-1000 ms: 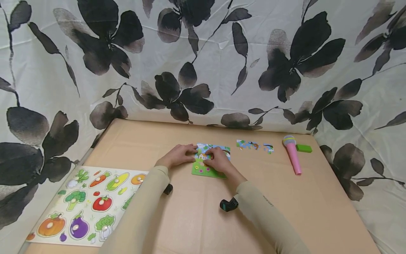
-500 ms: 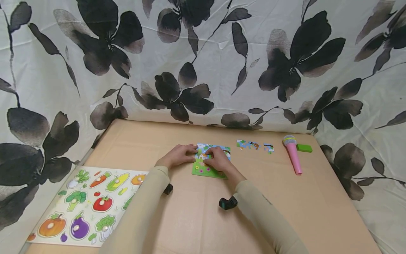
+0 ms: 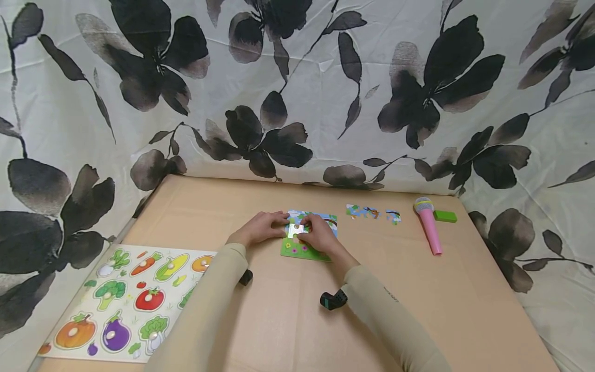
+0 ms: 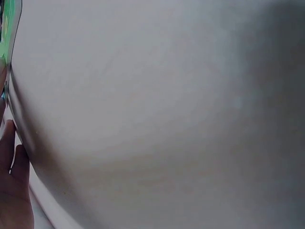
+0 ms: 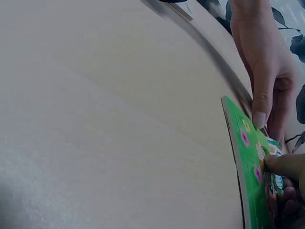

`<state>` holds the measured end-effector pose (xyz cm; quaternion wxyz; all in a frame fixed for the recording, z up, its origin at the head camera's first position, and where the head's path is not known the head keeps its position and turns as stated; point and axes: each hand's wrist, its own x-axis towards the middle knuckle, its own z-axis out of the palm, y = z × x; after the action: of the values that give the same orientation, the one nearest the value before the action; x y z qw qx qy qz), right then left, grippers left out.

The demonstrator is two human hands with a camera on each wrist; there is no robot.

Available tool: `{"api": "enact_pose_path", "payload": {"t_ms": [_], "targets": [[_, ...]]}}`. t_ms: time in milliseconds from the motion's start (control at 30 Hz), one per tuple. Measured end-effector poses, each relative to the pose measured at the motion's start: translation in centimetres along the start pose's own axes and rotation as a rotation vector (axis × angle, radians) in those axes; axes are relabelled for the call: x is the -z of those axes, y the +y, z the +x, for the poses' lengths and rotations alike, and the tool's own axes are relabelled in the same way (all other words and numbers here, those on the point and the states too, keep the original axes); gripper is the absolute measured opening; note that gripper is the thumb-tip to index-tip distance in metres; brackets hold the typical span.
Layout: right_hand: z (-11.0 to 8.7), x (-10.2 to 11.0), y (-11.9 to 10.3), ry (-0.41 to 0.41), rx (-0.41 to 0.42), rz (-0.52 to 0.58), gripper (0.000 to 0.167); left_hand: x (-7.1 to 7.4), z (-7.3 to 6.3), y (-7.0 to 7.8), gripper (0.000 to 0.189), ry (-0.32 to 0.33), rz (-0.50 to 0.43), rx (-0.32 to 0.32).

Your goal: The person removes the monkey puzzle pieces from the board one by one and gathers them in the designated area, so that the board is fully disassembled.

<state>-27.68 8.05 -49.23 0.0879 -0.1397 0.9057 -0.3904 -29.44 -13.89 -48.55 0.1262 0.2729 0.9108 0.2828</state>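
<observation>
A small picture puzzle, green with flowers below and blue sky above, lies on the table in the head view. My left hand steadies its left side, thumb and fingertips at the edge, fingers fairly straight. My right hand is over the puzzle's middle, pinching a puzzle piece between thumb and fingers. Beside those fingertips a white patch of the backing shows. In the right wrist view the left thumb touches the green border. The right palm hides part of the picture.
Loose puzzle pieces lie right of the puzzle, near the back. Further right are a pink toy microphone and a green block. A vegetable board covers the left front. Floral cloth hangs behind the table.
A white patch now shows in the puzzle where printed picture was before, as the right fingers tip up a piece. Both hands have otherwise stayed in place.
</observation>
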Motion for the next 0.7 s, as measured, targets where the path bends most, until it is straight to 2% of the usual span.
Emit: {"api": "enact_pose_path", "payload": {"t_ms": [300, 533, 700], "targets": [[-0.26, -0.16, 0.18, 0.026, 0.036, 0.013, 0.028, -0.05, -0.01, 0.10, 0.048, -0.005, 0.009, 0.011], [-0.32, -0.37, 0.16, 0.037, 0.109, -0.020, 0.011, -0.02, 0.04, 0.01, 0.047, 0.005, 0.016, -0.009], [-0.32, -0.69, -0.07, 0.032, 0.100, -0.024, 0.020, 0.02, 0.02, -0.01, 0.047, 0.005, 0.016, -0.015]]}}
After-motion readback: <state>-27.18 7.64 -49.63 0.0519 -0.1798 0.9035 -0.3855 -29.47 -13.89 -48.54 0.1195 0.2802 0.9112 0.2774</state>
